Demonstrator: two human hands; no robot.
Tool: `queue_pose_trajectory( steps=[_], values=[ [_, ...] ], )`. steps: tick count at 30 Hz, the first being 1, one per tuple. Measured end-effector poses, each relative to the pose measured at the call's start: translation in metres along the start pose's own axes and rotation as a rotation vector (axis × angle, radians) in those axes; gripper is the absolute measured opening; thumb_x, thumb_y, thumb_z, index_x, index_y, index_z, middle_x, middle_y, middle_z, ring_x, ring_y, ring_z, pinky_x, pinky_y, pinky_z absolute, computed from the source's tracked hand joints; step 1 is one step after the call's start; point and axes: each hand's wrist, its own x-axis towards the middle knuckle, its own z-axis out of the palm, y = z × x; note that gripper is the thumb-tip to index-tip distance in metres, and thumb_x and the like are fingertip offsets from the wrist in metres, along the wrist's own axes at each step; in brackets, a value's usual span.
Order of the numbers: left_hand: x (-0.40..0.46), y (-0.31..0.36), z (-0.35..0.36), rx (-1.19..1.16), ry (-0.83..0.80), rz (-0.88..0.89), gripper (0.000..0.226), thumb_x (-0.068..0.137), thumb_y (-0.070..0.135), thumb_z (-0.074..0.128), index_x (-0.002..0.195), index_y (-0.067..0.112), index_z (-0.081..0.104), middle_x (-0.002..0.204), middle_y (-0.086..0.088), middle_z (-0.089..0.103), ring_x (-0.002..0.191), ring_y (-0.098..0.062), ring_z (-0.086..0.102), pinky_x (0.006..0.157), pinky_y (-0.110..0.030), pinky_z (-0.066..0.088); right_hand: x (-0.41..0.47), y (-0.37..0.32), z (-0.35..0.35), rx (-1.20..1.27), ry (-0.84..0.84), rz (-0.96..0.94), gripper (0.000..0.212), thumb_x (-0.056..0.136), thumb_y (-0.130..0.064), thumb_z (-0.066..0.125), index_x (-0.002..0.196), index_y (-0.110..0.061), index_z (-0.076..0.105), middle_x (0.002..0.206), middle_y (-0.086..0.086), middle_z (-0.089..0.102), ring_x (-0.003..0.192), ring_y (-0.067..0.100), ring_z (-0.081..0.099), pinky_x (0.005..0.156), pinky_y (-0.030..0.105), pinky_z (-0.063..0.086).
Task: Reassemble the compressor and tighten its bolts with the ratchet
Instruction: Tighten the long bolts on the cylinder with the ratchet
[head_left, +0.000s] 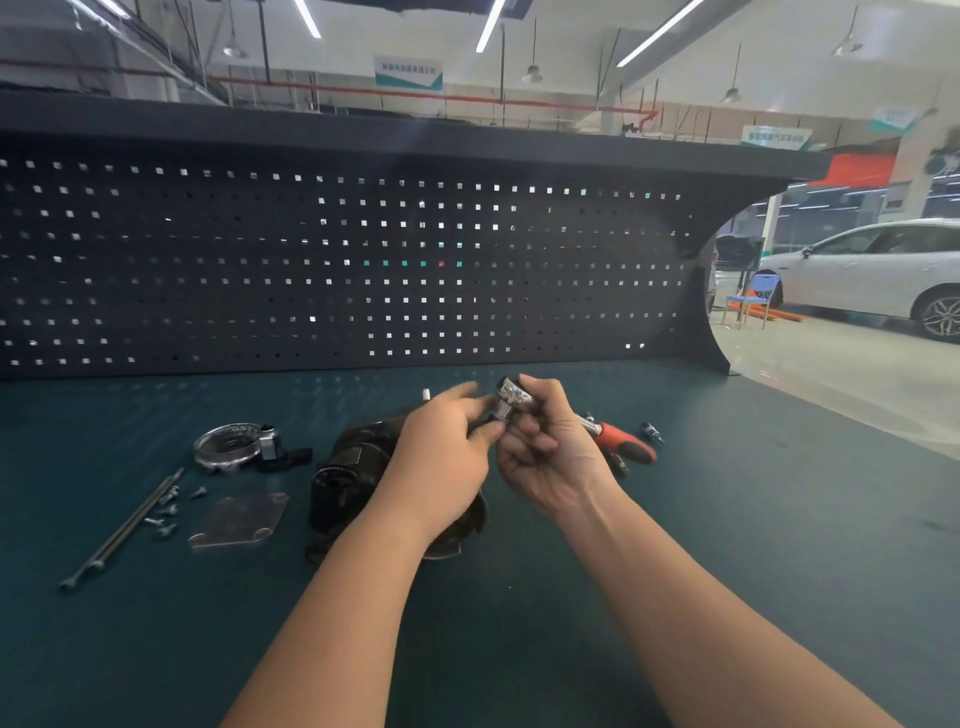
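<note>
The black compressor body (343, 470) lies on its side in the middle of the green bench, partly hidden behind my left hand (447, 457). My right hand (545, 452) grips the ratchet (511, 399) just below its chrome head, and the red handle (626, 441) sticks out to the right. My left hand pinches a small dark piece under the ratchet head; what that piece is I cannot tell. Both hands are raised above the compressor.
A round chrome cover (228, 446), a flat metal plate (240, 521), two long bolts (122, 530) and several small screws (167, 512) lie to the left. A socket bit (651, 431) lies to the right. A black pegboard (332, 260) closes the bench's back.
</note>
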Motion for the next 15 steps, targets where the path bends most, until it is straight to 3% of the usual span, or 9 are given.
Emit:
queue_pose_trajectory(
  steps=[1,3,8,12,14,15],
  values=[
    [-0.001,0.0,0.0,0.014,0.02,-0.012,0.022,0.093,0.011,0.06,0.107,0.023,0.073,0.119,0.009,0.067,0.118,-0.008,0.056,0.104,-0.019,0.037,0.0,0.0,0.0,-0.018,-0.009,0.005,0.044,0.084,-0.013,0.058,0.041,-0.01,0.051,0.035,-0.005,0.032,0.022,0.005,0.022,0.029,0.013,0.014],
    [-0.004,0.0,-0.002,0.021,0.074,-0.019,0.017,0.091,0.016,0.063,0.099,0.024,0.077,0.098,0.005,0.075,0.097,-0.011,0.066,0.093,-0.029,0.048,-0.001,0.002,0.001,-0.044,-0.032,0.017,0.035,0.074,-0.015,0.063,0.041,-0.011,0.051,0.035,-0.005,0.033,0.022,0.005,0.023,0.03,0.013,0.015],
    [-0.006,0.0,-0.001,0.022,0.179,0.028,0.013,0.089,0.022,0.067,0.087,0.029,0.077,0.074,0.005,0.074,0.074,-0.006,0.065,0.072,-0.02,0.048,-0.002,0.001,0.001,-0.082,-0.061,0.05,0.032,0.07,-0.03,0.069,0.047,-0.015,0.052,0.039,-0.008,0.035,0.025,0.003,0.026,0.034,0.015,0.016],
    [-0.005,0.005,0.004,-0.059,0.242,0.097,0.017,0.091,0.018,0.064,0.083,0.03,0.074,0.072,0.017,0.071,0.077,0.002,0.062,0.069,-0.01,0.045,-0.004,-0.002,0.007,-0.093,-0.128,-0.016,0.027,0.071,-0.041,0.07,0.057,-0.019,0.062,0.046,-0.008,0.037,0.031,0.003,0.028,0.036,0.016,0.017],
    [-0.005,0.008,0.003,-0.051,0.231,0.124,0.015,0.092,0.022,0.063,0.092,0.033,0.074,0.078,0.021,0.07,0.087,0.003,0.061,0.078,-0.009,0.044,-0.007,-0.009,0.011,-0.094,-0.182,-0.087,0.031,0.07,-0.049,0.067,0.065,-0.019,0.068,0.049,-0.006,0.039,0.034,0.005,0.029,0.037,0.016,0.019],
    [-0.004,0.009,0.001,-0.012,0.231,0.128,0.016,0.094,0.027,0.061,0.101,0.031,0.074,0.087,0.018,0.069,0.097,-0.001,0.059,0.087,-0.016,0.045,-0.008,-0.013,0.013,-0.107,-0.198,-0.121,0.034,0.071,-0.052,0.065,0.067,-0.019,0.069,0.05,-0.004,0.04,0.035,0.006,0.031,0.037,0.016,0.021]
  ],
)
